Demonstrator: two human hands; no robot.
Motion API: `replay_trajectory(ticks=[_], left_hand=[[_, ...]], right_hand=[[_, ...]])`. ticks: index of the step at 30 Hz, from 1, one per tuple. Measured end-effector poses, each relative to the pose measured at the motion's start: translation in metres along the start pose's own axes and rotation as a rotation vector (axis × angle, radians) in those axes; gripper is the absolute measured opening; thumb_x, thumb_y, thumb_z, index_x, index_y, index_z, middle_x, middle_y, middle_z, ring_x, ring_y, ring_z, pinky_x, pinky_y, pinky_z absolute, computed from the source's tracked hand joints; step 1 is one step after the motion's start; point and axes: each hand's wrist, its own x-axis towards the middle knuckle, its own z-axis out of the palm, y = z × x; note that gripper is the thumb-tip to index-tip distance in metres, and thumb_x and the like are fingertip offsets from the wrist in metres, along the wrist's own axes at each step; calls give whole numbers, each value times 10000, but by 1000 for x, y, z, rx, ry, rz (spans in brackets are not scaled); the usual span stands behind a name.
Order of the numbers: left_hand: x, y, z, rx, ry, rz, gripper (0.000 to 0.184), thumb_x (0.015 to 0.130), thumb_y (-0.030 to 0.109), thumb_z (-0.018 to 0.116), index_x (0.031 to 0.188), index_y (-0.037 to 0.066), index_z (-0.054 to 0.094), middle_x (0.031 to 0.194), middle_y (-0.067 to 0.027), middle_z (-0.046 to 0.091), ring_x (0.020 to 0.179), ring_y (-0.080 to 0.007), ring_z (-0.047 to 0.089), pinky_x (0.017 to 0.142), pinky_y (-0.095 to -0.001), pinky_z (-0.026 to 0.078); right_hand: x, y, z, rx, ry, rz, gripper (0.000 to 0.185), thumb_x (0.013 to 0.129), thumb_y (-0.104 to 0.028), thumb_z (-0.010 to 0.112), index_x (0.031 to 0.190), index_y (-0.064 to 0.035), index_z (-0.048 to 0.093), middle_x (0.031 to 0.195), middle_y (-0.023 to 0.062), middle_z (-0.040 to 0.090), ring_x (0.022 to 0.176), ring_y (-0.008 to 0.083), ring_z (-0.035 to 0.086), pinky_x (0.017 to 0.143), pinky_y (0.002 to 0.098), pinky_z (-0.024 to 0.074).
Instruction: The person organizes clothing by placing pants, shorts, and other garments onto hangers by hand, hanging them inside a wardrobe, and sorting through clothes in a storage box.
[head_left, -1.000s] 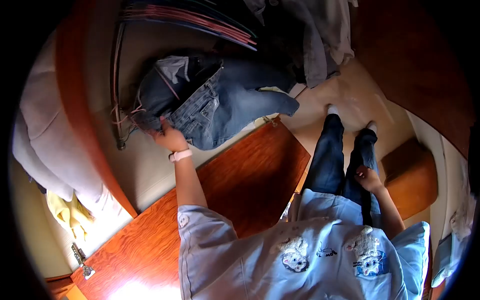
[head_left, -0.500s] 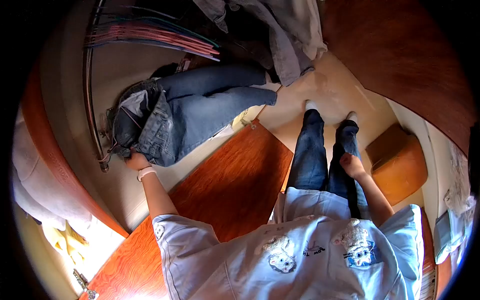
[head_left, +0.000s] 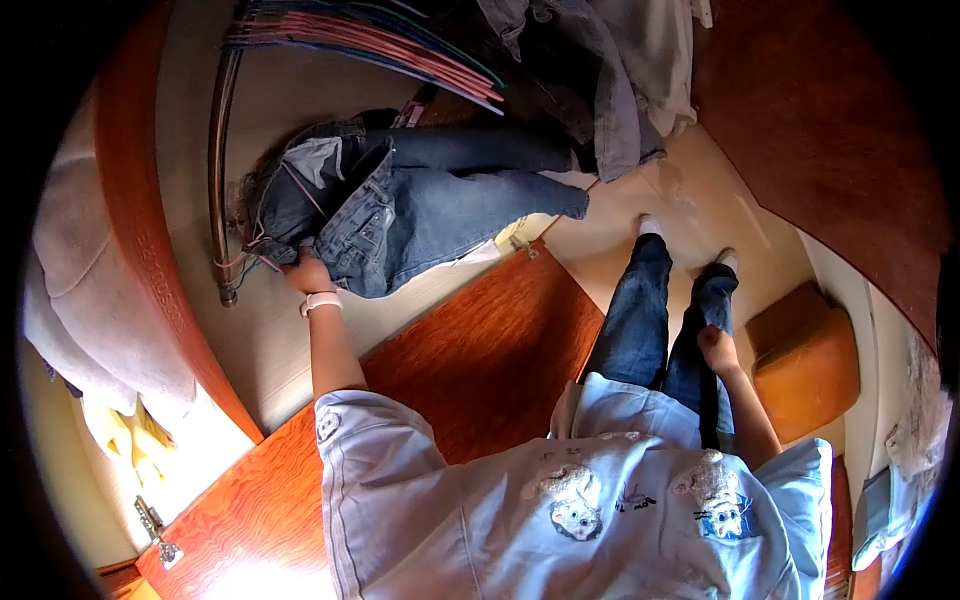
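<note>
Beside a metal rail (head_left: 222,170) in a pale closet (head_left: 275,350), the jeans (head_left: 460,215) were clamped near the waistband (head_left: 362,210) in the left hand (head_left: 308,275). Right hand (head_left: 716,350) just sat curled up at the thigh (head_left: 684,375), tan flooring (head_left: 690,185) beyond, shiny wooden door (head_left: 490,335) between.

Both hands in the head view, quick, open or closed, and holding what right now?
Left hand: closed, holding the jeans near the waist.
Right hand: curled closed, nothing visible in it.

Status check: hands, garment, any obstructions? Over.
Left hand gripping faded blue denim jeans at the waist. Right hand apart from them. Nothing visibly blocking left hand.
</note>
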Motion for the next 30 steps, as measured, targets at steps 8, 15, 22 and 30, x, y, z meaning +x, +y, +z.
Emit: replay_trajectory(ticks=[8, 15, 22, 30], left_hand=[[-74, 47, -7, 205, 61, -162, 705, 746, 358, 635, 1144, -158, 366, 1264, -283, 351, 1166, -404, 360, 936, -422, 342], [-131, 110, 60, 615, -608, 1064, 670, 640, 410, 666, 1197, 93, 469, 1306, -217, 342, 1255, -399, 231, 1023, -554, 133], [-137, 85, 190, 1489, -1119, 988, 1143, 463, 569, 744, 1392, 193, 195, 1413, -169, 226, 1292, -357, 224, 1032, -456, 159], [-46, -37, 240, 799, -970, 513, 385, 814, 314, 562, 993, -27, 580, 1023, -222, 584, 932, -355, 572, 850, -402, 418]], right_hand=[[7, 39, 19, 254, -9, 108, 211, 781, -209, 539, 836, -10, 582, 781, 190, 610, 742, 317, 605, 667, 368, 467], [-6, 17, 1, 0, 69, 136, 168, 773, -177, 531, 798, -20, 584, 774, 190, 606, 777, 362, 586, 699, 410, 465], [-21, 45, -17, 178, 242, 244, 109, 744, -107, 519, 765, -17, 576, 726, 196, 597, 716, 347, 588, 644, 367, 466], [-38, 55, -5, 220, 213, 421, 141, 727, -106, 534, 809, -6, 589, 781, 188, 613, 767, 310, 600, 710, 367, 466]])
